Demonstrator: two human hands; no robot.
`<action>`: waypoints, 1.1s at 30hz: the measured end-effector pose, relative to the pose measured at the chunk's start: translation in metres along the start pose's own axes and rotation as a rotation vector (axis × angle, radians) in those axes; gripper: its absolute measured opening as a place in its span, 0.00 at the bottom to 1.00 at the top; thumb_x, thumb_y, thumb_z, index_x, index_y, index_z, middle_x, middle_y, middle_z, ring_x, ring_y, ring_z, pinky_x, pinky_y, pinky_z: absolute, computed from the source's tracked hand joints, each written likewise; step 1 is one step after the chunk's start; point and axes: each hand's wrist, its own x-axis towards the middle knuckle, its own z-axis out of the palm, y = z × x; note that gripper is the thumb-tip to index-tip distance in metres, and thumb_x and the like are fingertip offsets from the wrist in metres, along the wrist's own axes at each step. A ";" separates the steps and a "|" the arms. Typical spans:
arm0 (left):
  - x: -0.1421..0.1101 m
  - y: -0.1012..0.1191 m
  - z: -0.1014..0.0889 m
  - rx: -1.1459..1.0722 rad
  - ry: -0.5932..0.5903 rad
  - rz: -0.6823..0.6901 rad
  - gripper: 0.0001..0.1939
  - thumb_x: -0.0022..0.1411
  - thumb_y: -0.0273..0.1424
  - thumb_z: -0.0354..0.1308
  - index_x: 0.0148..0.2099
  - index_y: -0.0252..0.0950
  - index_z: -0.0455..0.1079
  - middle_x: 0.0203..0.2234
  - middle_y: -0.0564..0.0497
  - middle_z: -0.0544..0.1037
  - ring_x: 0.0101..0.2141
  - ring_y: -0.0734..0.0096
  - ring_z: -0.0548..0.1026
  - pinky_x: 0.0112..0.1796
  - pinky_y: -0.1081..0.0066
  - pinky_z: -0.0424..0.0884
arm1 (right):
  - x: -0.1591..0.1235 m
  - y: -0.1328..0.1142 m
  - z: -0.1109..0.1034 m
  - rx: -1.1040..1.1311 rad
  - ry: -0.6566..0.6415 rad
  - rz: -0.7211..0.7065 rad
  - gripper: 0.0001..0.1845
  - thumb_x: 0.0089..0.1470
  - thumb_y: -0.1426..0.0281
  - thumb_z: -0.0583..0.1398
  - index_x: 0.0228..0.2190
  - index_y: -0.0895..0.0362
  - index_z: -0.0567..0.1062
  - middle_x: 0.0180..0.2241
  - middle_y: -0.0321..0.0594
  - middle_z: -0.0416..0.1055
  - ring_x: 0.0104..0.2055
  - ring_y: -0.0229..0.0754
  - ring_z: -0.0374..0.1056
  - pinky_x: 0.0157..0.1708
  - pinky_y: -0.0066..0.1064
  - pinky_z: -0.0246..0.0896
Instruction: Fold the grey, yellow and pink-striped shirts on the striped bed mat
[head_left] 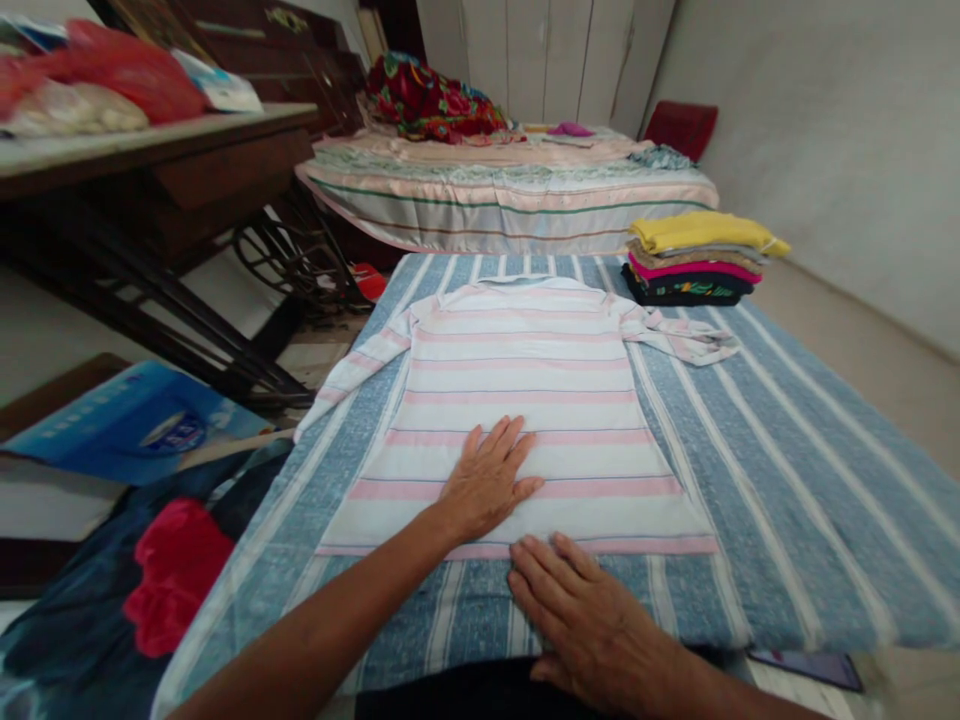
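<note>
A pink and white striped long-sleeved shirt (525, 380) lies spread flat, back up, on a blue and white striped cloth (787, 480). My left hand (487, 478) rests flat on the shirt's lower part, fingers stretched out. My right hand (592, 620) lies flat on the striped cloth just below the shirt's hem, with its fingertips touching the hem. Neither hand holds anything.
A stack of folded clothes (697, 258), yellow on top, sits at the cloth's far right corner. A bed (510, 185) with bright cloth stands behind. A treadle sewing table (150, 190) is at left, with a blue box (135, 420) and a red garment (176, 575) below.
</note>
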 end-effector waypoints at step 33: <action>0.015 -0.056 -0.008 0.017 0.006 -0.209 0.28 0.66 0.44 0.42 0.63 0.34 0.54 0.64 0.42 0.51 0.63 0.58 0.49 0.59 0.52 0.49 | 0.015 -0.009 -0.006 0.029 -0.001 -0.044 0.28 0.60 0.66 0.53 0.58 0.65 0.58 0.63 0.52 0.48 0.65 0.52 0.38 0.63 0.42 0.44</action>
